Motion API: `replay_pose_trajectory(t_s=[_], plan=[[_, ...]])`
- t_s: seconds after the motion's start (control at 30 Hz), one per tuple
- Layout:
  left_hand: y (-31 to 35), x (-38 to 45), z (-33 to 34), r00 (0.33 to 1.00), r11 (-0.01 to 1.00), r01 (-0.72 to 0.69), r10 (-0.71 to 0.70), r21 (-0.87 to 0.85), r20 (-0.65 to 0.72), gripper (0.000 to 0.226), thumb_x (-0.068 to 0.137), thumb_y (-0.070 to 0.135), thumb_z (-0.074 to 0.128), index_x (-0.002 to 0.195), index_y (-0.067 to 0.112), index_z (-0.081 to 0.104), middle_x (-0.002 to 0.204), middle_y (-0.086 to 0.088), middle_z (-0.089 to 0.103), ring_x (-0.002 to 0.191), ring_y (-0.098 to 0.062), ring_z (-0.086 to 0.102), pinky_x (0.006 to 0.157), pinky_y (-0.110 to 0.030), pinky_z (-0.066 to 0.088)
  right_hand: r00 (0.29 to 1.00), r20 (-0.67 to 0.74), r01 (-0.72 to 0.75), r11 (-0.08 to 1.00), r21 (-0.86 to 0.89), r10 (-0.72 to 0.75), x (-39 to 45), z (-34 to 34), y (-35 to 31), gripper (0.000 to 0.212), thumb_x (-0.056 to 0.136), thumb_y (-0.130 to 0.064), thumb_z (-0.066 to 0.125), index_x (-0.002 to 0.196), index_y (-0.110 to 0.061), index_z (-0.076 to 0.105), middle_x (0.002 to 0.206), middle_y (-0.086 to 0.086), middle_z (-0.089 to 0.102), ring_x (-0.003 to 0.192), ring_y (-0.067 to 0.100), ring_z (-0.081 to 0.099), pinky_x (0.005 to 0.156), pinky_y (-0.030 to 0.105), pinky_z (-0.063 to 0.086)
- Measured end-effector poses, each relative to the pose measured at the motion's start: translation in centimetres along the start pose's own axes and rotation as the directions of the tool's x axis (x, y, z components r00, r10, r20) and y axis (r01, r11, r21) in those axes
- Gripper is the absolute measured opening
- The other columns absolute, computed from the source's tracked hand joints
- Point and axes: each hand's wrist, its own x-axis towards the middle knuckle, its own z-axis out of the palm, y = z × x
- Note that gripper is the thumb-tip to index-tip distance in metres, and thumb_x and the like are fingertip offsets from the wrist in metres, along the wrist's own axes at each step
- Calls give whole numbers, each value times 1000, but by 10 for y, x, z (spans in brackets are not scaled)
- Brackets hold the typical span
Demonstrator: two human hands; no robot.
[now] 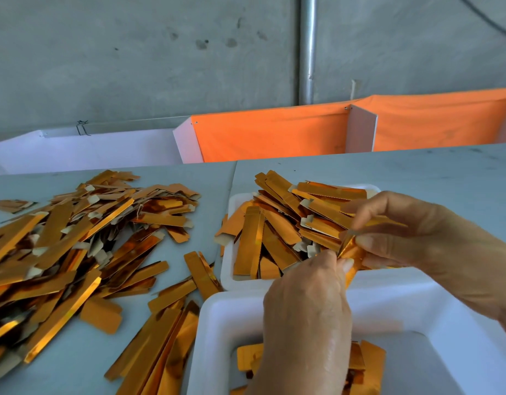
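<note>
I am pinching one gold strip (pixel 349 248) between both hands above the far rim of the near tray (pixel 217 323); left hand (pixel 306 312) gripping its lower end, right hand (pixel 417 238) curled round the upper; long axis running roughly away from me

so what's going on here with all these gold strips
A person is working on one gold strip, pinching it between the left hand and the right hand, seemingly folding or opening it. They hold it over the edges of two trays. The far white tray is heaped with strips, while the near white tray holds only a few. A big loose pile lies on the table to the left.
</note>
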Motion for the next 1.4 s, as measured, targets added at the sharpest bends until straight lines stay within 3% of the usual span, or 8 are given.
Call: replay_pose_trajectory(t_s=[0.17,0.53,0.63,0.77,0.97,1.1,1.27,1.4], plan=[[0,3,-1,999,995,-11,7,98,45,38,98,38,37,132,25,47,117,6,63,104,-9,61,94,-27,49,999,15,54,959,-279,-52,0,1,2,29,76,-2,73,76,-31,72,111,-23,63,101,3,64,81,30,55],[-3,2,5,994,987,-106,105,120,17,44,99,37,39,141,27,36,118,7,62,104,-10,60,91,-29,51,999,-8,-34,907,-421,33,0,5,-2,33,80,-10,71,67,-39,66,89,-7,70,68,6,66,67,22,51],[-4,-2,7,986,984,-164,166,74,-20,68,92,56,41,149,35,11,131,14,51,118,-7,49,96,-26,44,1000,7,-19,922,-387,23,0,3,-3,26,80,-12,71,70,-36,68,82,-3,71,70,10,68,70,27,53],[-6,-4,6,970,976,-204,212,73,-117,66,88,59,47,143,41,15,128,19,50,114,-5,49,92,-24,42,1000,22,10,975,-221,-5,0,-3,-1,4,72,-24,72,76,-25,72,80,4,72,74,17,70,69,27,56],[-4,-7,3,974,974,-191,172,-123,-151,53,83,68,41,129,47,27,106,26,49,101,2,48,88,-22,44,995,95,14,999,42,-18,-1,-20,4,59,53,-59,82,90,-14,73,97,9,73,89,22,71,69,23,56],[-5,-8,2,975,981,-165,147,-104,-165,44,85,69,32,124,49,27,105,24,47,98,2,45,90,-28,44,996,89,-2,997,79,-5,0,-21,8,64,50,-59,84,92,-12,73,95,6,72,81,13,68,67,23,56],[-7,-7,3,975,990,-143,143,11,-170,32,88,62,42,114,44,35,92,17,52,88,-4,49,89,-34,41,995,90,-45,998,-51,50,0,-15,5,25,68,-34,66,86,-21,76,92,5,74,87,18,71,69,21,57],[-9,-6,4,974,981,-134,156,138,-163,35,92,60,35,121,41,27,100,17,53,91,-6,50,87,-30,35,993,95,-52,984,-168,68,0,-6,5,30,60,-43,63,84,-31,77,89,-3,74,84,11,70,69,20,57]])
